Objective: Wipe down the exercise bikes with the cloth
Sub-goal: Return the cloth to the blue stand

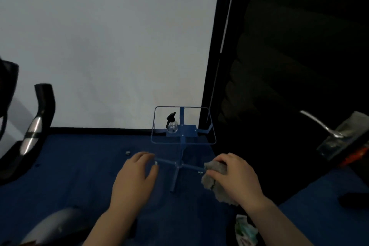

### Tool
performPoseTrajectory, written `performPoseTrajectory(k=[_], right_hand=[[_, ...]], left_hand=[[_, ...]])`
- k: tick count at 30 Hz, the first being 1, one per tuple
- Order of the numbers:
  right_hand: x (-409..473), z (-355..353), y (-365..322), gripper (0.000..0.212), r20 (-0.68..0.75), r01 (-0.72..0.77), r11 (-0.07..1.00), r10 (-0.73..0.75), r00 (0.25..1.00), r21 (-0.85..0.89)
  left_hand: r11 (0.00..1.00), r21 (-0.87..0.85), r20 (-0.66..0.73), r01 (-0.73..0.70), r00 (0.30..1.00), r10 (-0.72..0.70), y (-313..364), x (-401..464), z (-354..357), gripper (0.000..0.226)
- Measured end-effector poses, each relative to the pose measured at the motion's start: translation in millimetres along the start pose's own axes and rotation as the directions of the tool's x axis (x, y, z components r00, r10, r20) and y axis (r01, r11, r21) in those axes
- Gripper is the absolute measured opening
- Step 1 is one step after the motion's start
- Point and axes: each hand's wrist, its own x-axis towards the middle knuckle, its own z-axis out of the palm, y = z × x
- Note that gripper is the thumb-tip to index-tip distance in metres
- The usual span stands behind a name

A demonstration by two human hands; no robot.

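My right hand (236, 177) grips a crumpled grey cloth (214, 181) at the lower right. My left hand (136, 175) hangs empty with its fingers loosely apart, just left of a small glass-topped table (183, 143) on a blue cross-shaped stand. A clear spray bottle with a black trigger (172, 123) stands on that table's far left. At the left edge, one exercise bike's black and silver handlebar (38, 118) curves upward. Part of another bike (339, 138), with a silver bar and a dark block, shows at the right edge.
The floor (79, 166) is dark blue carpet. A pale wall (109, 46) rises behind it, ending at a black frame (215, 66); beyond lies a dark area. A greenish crumpled item (244, 229) lies on the floor at the bottom.
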Motion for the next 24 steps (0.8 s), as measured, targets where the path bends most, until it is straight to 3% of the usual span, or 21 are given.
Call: performPoseTrajectory(k=[7,12,24], right_hand=[[98.4,21.2,2.8,0.012,0.010,-0.082,0.996,0.082,0.997,0.038],[154.9,39.7,23.9,0.017,0.023,-0.129,0.991,0.130,0.991,-0.036],[341.8,98.9,82.3,0.016,0.278,-0.126,0.992,0.125,0.952,-0.015]], left_hand=[[1.000,0.026,0.052,-0.010,0.999,0.009,-20.9,106.8,15.9,0.029],[1.000,0.014,0.118,-0.015,0.993,0.013,-25.6,166.8,51.9,0.030],[0.963,0.056,0.170,0.265,0.948,-0.271,-47.4,299.4,136.1,0.030]])
